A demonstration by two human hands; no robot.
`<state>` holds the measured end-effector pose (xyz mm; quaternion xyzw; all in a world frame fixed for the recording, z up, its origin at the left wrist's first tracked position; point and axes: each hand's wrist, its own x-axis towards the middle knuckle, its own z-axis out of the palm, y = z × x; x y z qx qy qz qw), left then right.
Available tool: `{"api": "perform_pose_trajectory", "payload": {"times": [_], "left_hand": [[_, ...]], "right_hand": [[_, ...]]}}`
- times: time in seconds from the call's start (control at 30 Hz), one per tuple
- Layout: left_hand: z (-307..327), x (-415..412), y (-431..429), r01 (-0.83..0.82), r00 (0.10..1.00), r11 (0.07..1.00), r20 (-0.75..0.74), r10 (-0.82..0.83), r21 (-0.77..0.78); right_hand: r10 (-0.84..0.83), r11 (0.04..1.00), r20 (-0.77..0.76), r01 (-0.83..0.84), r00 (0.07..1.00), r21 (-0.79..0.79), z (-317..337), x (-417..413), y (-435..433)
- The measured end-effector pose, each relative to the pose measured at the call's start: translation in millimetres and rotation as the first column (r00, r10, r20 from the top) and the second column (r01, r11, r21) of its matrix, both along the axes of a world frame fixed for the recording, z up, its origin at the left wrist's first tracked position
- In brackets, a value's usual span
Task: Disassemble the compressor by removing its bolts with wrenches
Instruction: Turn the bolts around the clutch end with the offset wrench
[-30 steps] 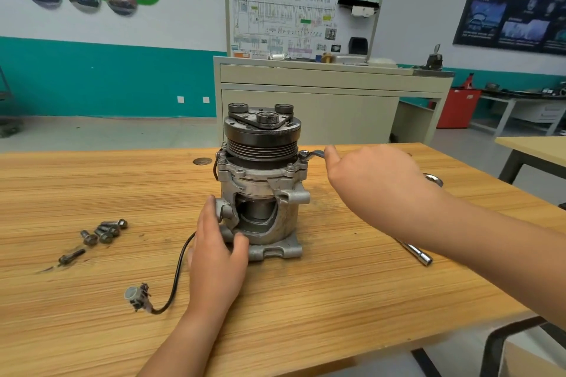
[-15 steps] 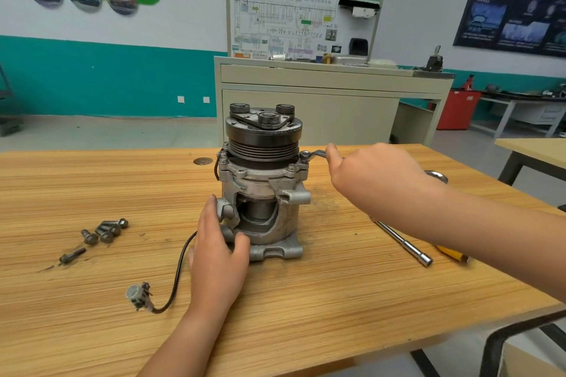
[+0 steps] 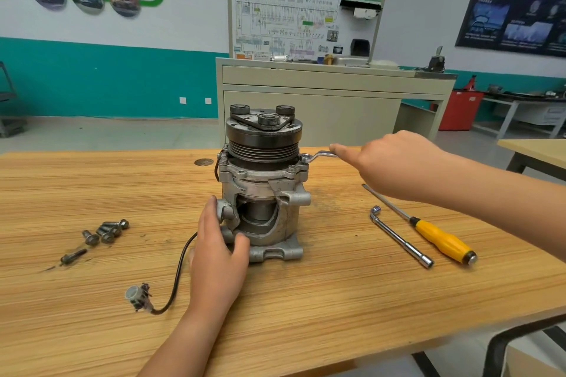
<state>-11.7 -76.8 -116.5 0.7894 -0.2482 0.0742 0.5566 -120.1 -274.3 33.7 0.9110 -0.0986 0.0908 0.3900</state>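
The grey metal compressor [image 3: 263,193] stands upright in the middle of the wooden table [image 3: 306,300], its black pulley on top. My left hand [image 3: 219,249] grips its lower left side near the base. My right hand [image 3: 389,162] holds a silver ring wrench [image 3: 318,156], index finger stretched along the handle. The wrench's ring end sits on a bolt at the upper right flange. Several removed bolts [image 3: 107,231] lie at the left, with one more bolt [image 3: 73,256] apart from them.
An L-shaped socket wrench [image 3: 398,236] and a yellow-handled screwdriver [image 3: 438,237] lie to the right of the compressor, below my right forearm. The compressor's black cable with its connector [image 3: 137,297] trails front left. A beige cabinet [image 3: 321,95] stands behind the table.
My right hand has swung the wrench handle away from me and up, uncovering the socket wrench and screwdriver on the table. The left hand stays on the compressor.
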Motion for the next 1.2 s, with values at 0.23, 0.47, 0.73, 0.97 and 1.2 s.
{"api": "perform_pose_trajectory", "payload": {"times": [0.23, 0.47, 0.73, 0.97, 1.2], "left_hand": [[0.4, -0.5, 0.4, -0.008, 1.000, 1.000, 0.002, 0.008, 0.011], [3.5, -2.2, 0.3, -0.023, 1.000, 1.000, 0.004, 0.023, 0.019], [2.3, 0.5, 0.5, -0.017, 1.000, 1.000, -0.005, 0.017, 0.017], [4.1, -1.5, 1.2, -0.014, 1.000, 1.000, -0.003, 0.014, 0.024], [4.4, -3.2, 2.5, -0.012, 1.000, 1.000, -0.005, 0.013, 0.029]], "right_hand": [[0.041, 0.996, 0.184, -0.056, 0.982, 0.076, -18.9, 35.6, -34.3], [0.111, 0.876, 0.363, -0.263, 0.925, 0.403, -39.5, 99.8, -25.2], [-0.069, 0.681, 0.598, -0.400, 0.799, 0.613, -25.8, 43.6, -27.6], [-0.172, 0.876, 0.225, 0.044, 0.959, 0.481, -17.1, -3.2, 7.4], [-0.162, 0.953, 0.152, 0.115, 0.975, 0.279, -6.8, -9.3, 47.4]]}}
